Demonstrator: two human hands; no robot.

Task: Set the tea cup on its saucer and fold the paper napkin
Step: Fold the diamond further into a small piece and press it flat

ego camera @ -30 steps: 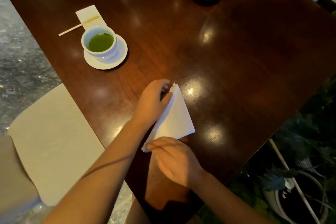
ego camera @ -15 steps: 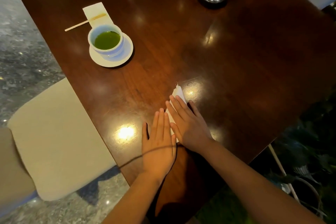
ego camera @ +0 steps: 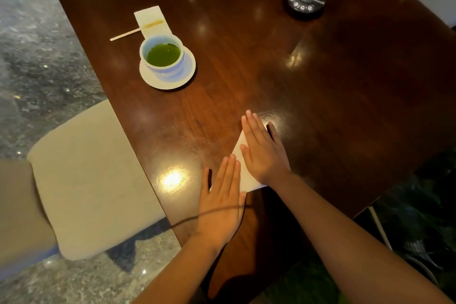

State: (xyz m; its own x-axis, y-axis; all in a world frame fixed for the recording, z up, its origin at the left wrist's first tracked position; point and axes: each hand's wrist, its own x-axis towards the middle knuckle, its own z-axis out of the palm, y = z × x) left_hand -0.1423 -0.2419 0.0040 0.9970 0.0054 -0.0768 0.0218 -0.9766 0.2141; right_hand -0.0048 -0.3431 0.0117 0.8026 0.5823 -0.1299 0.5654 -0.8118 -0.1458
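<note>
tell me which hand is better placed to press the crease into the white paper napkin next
Right hand: it lies flat across the white paper napkin, while the left hand covers only its near corner.

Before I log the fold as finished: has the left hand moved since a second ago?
Yes. The left hand drew back from the napkin's far tip to lie flat nearer the table's near edge.

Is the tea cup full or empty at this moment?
Not empty: green tea fills much of the tea cup, which stands upright on its saucer.
</note>
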